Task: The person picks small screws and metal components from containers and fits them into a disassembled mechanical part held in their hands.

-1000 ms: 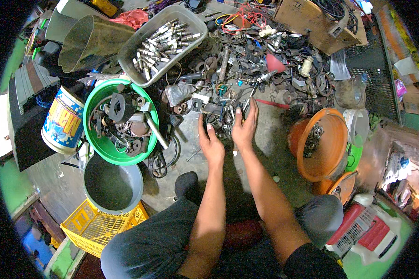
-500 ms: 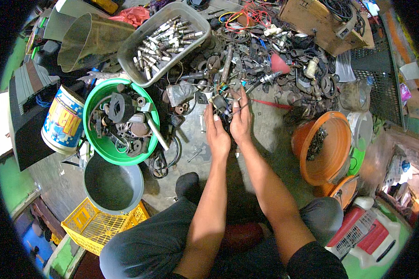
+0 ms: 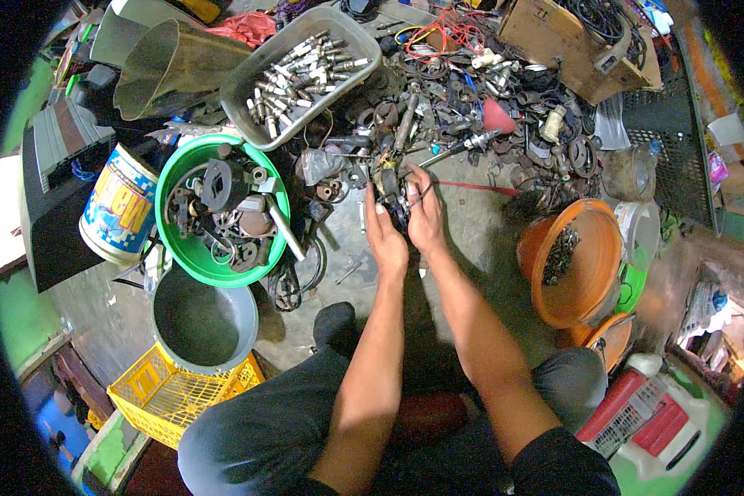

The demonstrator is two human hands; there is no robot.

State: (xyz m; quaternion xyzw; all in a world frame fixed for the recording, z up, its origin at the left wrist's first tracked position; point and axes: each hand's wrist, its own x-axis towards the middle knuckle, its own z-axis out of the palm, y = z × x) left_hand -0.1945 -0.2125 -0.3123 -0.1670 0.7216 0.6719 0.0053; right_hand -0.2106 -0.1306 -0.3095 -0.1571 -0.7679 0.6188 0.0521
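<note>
At the near edge of a heap of loose mechanical parts point(image 3: 463, 124), my two hands face each other, palms inward. A clump of small dark parts point(image 3: 398, 188) is cupped between them. My left hand point(image 3: 387, 241) presses its near-straight fingers along the clump's left side. On the other side, my right hand point(image 3: 425, 217) bends its fingers in over it, with a thin dark wire or strip at its fingertips. The exact kinds of the cupped parts cannot be made out, and the palms hide some. A small bolt point(image 3: 349, 273) lies on the floor, left of my wrists.
Left of my hands are a green basin point(image 3: 283, 217) of metal parts, a grey tub point(image 3: 250, 331) and a yellow crate point(image 3: 132, 405). A clear bin point(image 3: 233, 95) of spark plugs stands beyond. An orange basin point(image 3: 591, 285) with small dark pieces leans at the right, near a cardboard box point(image 3: 546, 41).
My hands have drawn closer together around the parts, and my right fingers have curled inward to the left. The whole view has shifted slightly.
</note>
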